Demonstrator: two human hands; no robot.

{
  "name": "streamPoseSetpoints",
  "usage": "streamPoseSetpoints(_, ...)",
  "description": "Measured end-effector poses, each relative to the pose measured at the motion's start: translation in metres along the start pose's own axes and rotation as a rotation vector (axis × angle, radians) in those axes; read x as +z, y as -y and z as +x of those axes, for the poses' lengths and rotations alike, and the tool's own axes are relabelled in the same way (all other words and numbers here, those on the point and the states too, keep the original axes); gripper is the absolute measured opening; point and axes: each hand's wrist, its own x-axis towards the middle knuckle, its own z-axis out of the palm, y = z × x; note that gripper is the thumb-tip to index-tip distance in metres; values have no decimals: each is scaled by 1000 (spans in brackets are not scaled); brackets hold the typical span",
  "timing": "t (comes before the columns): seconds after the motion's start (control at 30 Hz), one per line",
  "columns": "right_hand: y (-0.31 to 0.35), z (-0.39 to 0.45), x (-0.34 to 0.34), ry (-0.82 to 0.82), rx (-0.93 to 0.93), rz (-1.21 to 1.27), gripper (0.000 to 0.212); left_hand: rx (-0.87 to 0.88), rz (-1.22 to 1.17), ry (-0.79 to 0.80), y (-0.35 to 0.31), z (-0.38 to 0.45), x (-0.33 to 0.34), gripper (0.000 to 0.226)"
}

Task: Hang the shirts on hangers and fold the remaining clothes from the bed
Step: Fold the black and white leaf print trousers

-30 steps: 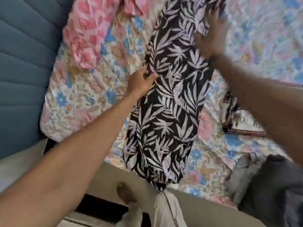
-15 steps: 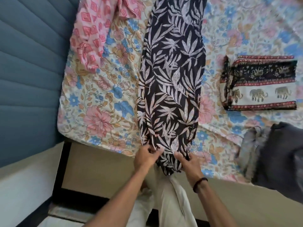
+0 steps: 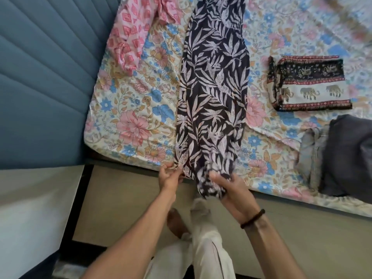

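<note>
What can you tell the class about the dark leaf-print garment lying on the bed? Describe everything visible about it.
The leaf-print garment is thin, soft-looking fabric, dark navy or black with pale leaf shapes. It lies flat in a long narrow strip on the floral bedsheet, running from the near bed edge away past the top of the picture. Its near end hangs slightly over the edge, where the left hand pinches one corner and the right hand grips the bunched hem.

Leaf-print garment (image 3: pixel 211 93) on bed (image 3: pixel 132 125), between two other garments (image 3: pixel 308 83)
</note>
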Motion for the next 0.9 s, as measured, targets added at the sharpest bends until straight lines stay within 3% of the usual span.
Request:
streamPoseSetpoints(0.13,55,7,47,129,-206,188,67,-41,38,56,9,-8,18,87)
streamPoseSetpoints(0.23,72,15,56,203,-275,361,53,70,234,72,20,-9,28,81)
streamPoseSetpoints(0.33,39,35,45,-2,-163,376,31,127,338,-18,31,-5,25,100)
streamPoseSetpoints(0.37,18,43,39,-126,-67,356,26,138,327,-37,32,-3,20,91)
streamPoseSetpoints(0.43,-24,57,27,-344,136,323,18,142,229,16,30,-14,13,31)
streamPoseSetpoints(0.47,-43,59,21,-425,194,284,21,127,185,59,32,-18,11,12)
streamPoseSetpoints(0.57,-76,63,9,-543,138,220,44,32,18,177,39,-23,7,13)
streamPoseSetpoints(0.73,-87,62,-10,-286,-42,564,56,-63,-22,183,49,-33,6,26)
streamPoseSetpoints(0.8,-90,59,-11,-255,-65,477,55,4,4,135,49,-44,5,31)
streamPoseSetpoints(0.9,-97,43,-5,-282,-73,312,52,254,152,43,57,-52,-4,37)
